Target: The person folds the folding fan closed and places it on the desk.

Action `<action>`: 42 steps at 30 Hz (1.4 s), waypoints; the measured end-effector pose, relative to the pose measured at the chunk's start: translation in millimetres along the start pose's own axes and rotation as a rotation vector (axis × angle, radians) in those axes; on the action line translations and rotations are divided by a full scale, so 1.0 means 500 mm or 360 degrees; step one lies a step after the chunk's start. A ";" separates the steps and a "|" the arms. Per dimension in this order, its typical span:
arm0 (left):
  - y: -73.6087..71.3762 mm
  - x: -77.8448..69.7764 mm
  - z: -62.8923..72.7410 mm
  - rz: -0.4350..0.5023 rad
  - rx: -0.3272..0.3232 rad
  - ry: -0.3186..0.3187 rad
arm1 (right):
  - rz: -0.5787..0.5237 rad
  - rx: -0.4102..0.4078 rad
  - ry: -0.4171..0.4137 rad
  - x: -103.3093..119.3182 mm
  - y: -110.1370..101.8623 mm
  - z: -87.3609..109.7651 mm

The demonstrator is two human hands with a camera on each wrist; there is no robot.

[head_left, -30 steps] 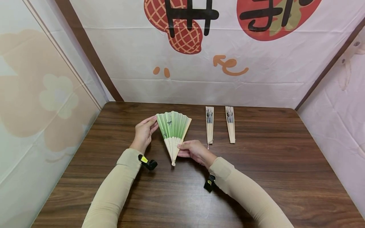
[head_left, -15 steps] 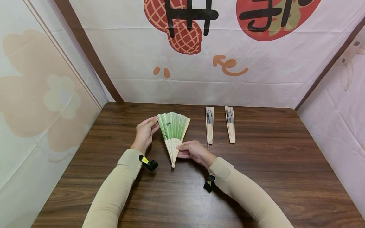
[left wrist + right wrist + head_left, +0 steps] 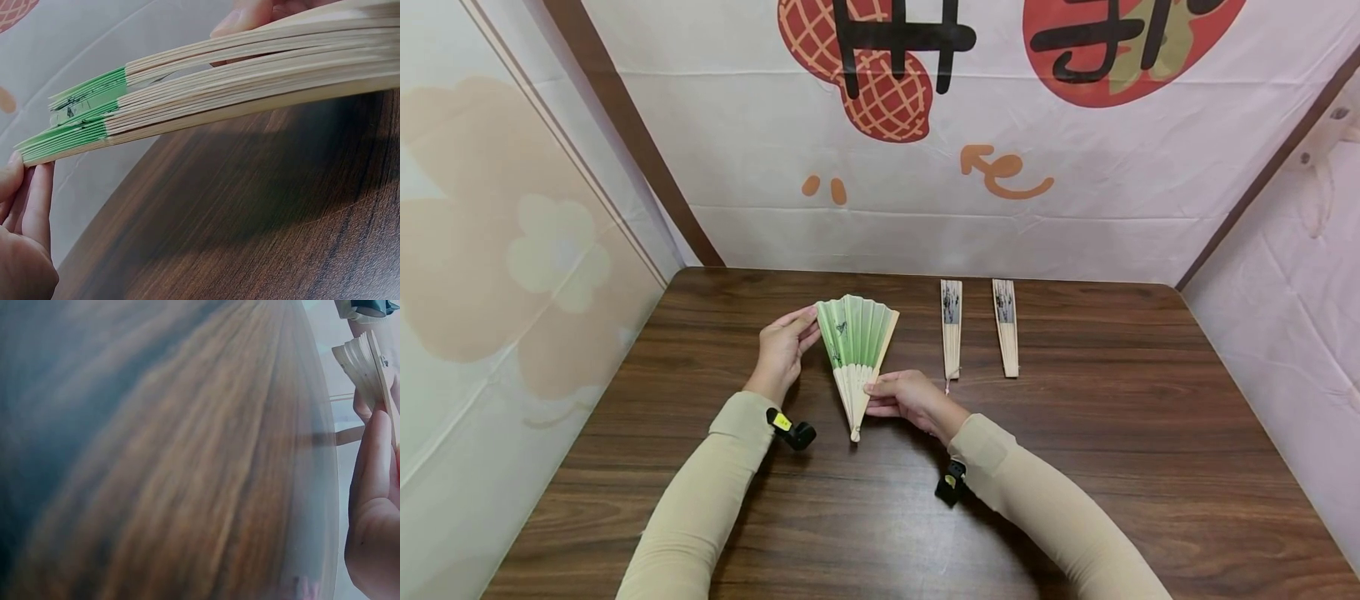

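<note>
A green folding fan (image 3: pixel 855 333) with pale wooden ribs is held partly spread between my hands, its pivot end toward me. At its upper left corner, my left hand (image 3: pixel 781 350) pinches the leaf's edge between thumb and fingers. My right hand (image 3: pixel 910 398) grips the outer rib on the right, low down, with the thumb on top. In the left wrist view the fan's ribs (image 3: pixel 250 75) appear edge-on in bunched layers, raised above the table. The right wrist view shows the pivot end of the fan (image 3: pixel 362 362) beyond the right hand (image 3: pixel 375 531).
Two folded fans with grey printed leaves lie toward the back of the wooden table (image 3: pixel 1112 433): a left one (image 3: pixel 951 329) with a small cord, and a right one (image 3: pixel 1006 329). A printed cloth wall (image 3: pixel 880 233) stands behind the table's far edge.
The fan has narrowed slightly, its left edge shifting right along with my left hand and its right edge drawing in a little. My right hand has barely moved.
</note>
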State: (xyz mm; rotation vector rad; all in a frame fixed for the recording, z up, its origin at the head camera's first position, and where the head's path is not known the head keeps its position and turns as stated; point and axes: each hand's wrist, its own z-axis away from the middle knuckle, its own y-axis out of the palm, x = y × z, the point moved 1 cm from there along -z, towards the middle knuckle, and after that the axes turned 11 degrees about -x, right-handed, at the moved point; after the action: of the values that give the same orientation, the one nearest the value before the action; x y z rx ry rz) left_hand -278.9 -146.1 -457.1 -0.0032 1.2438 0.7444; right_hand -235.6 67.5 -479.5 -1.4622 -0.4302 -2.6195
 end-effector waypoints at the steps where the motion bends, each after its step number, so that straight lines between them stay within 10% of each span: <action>1: 0.000 0.000 -0.001 -0.0001 0.0005 -0.0003 | 0.0002 0.0000 -0.0005 0.000 0.000 0.001; 42: 0.014 0.015 0.005 -0.0108 0.0040 0.0009 | 0.0079 0.0158 0.0102 -0.002 0.003 -0.001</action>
State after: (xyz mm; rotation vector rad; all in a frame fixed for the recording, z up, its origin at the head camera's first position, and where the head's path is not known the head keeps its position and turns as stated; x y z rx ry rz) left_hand -279.2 -136.1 -459.7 -0.0266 1.2525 0.6704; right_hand -235.1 65.9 -480.2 -1.3379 -0.5025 -2.5585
